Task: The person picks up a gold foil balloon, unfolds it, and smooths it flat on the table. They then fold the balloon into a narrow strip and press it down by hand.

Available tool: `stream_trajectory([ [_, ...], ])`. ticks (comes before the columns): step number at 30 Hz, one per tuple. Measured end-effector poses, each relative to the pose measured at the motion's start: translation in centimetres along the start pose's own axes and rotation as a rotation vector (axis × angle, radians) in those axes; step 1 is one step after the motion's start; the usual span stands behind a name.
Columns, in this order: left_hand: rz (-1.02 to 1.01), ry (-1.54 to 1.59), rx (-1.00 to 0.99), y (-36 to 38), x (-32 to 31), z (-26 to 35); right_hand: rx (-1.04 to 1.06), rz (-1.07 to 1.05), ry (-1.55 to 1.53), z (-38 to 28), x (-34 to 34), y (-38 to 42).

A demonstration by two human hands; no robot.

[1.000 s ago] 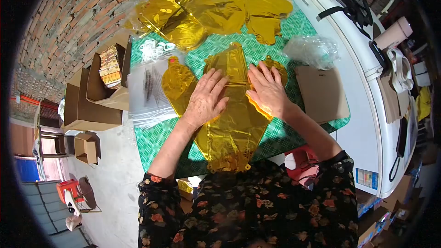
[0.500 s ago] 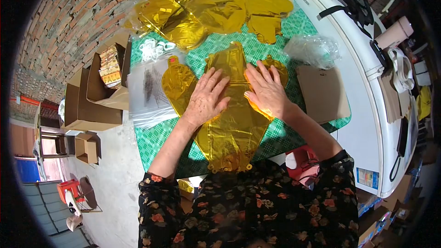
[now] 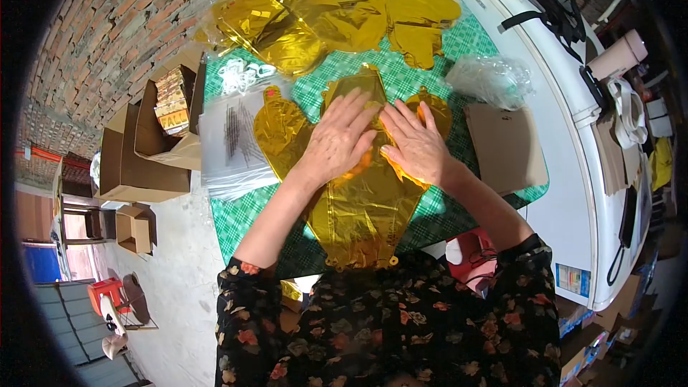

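Both hands press flat, fingers (image 3: 364, 109) spread and gripping nothing: left hand (image 3: 337, 142) and right hand (image 3: 417, 145) side by side on the gold foil balloon (image 3: 362, 201), which lies mid-counter (image 3: 236, 222). More gold balloons (image 3: 337, 14) pile at 12 o'clock, clear bags (image 3: 233, 143) at 9 o'clock.

The person wears a black garment (image 3: 401, 315) with orange-and-tan floral print, sleeves pushed up.

A flat, crinkled gold foil balloon (image 3: 362, 204) lies deflated on the table, directly beneath both pressing palms.
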State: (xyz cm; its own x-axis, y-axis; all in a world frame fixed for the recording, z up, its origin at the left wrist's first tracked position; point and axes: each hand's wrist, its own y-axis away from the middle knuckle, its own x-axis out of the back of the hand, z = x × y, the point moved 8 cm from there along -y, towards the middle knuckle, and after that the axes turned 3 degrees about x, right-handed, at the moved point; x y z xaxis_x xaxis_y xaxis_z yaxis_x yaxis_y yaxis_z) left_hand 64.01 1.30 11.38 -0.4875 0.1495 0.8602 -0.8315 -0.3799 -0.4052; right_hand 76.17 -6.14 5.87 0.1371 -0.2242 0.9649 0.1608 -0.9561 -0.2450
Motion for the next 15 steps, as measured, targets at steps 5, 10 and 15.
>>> stream_trajectory([
  [5, -0.084, -0.008, 0.019, -2.9, -4.6, -1.7, -0.016, -0.012, -0.014, -0.2, 0.1, 0.1],
  [10, -0.151, -0.034, 0.107, -3.7, -6.5, -3.3, -0.031, -0.008, -0.014, -0.1, -0.3, 0.2],
  [15, -0.099, -0.093, 0.118, -3.8, -7.0, -3.7, -0.032, -0.017, 0.003, -0.2, -0.3, 0.2],
])
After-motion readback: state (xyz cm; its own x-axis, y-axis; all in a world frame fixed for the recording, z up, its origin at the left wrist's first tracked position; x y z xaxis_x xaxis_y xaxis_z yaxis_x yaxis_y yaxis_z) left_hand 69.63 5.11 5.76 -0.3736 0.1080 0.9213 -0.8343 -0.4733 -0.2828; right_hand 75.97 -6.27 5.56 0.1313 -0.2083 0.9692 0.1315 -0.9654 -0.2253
